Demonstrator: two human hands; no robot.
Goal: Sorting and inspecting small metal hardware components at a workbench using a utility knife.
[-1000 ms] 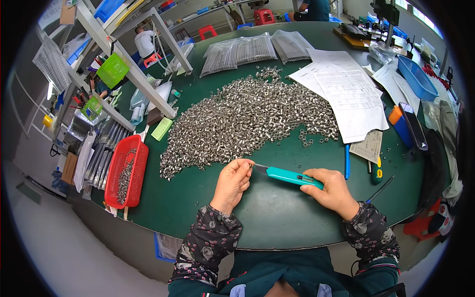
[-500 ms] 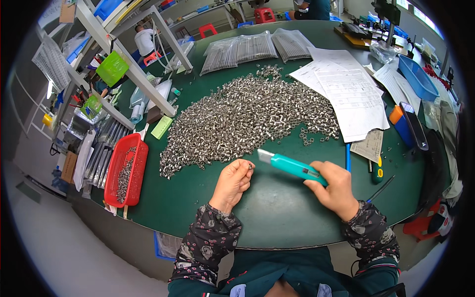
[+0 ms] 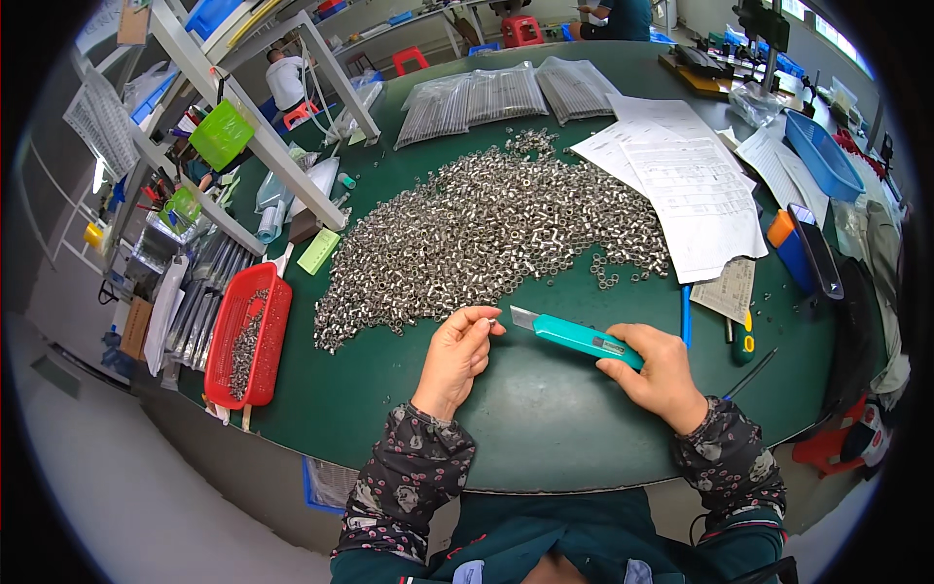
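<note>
Fingers of the left hand [image 3: 455, 352] pinch a small shiny nut [image 3: 493, 318]. Right hand [image 3: 660, 373] grips a smooth teal knife [image 3: 576, 337], beside the glinting nut heap [image 3: 486, 229].

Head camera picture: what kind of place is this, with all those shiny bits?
Probably a small factory workshop. A big heap of small metal parts covers the green table, more lie in a red tray, and bagged parts and paper sheets sit behind.
</note>
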